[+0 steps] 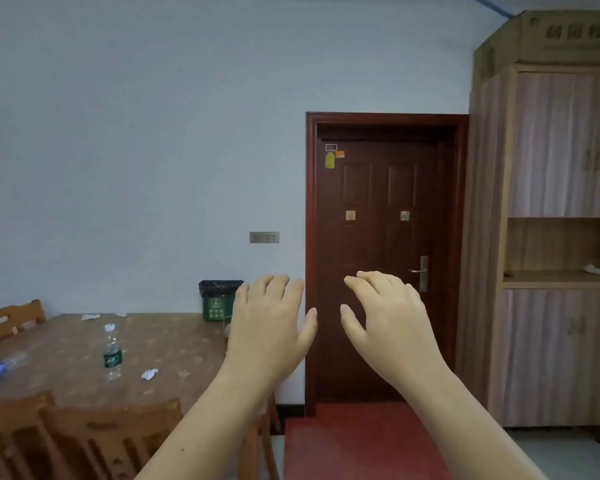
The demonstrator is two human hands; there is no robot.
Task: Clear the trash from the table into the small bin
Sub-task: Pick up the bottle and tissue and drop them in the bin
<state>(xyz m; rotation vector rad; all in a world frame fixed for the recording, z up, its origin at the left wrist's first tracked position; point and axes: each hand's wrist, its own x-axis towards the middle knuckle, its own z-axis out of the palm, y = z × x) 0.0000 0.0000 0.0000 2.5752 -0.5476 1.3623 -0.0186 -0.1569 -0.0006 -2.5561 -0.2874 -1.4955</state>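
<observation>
Table: bottle left of left hand

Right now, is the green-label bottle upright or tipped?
Upright: the green-label bottle stands on its base on the table, white cap on top.

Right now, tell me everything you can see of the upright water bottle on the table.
The water bottle is clear plastic with a white cap and a dark green label round its middle. It stands upright, capped, on the brown table. Nothing touches it but the table; the left hand and the right hand are raised clear of it. Its fill level cannot be told.
</observation>
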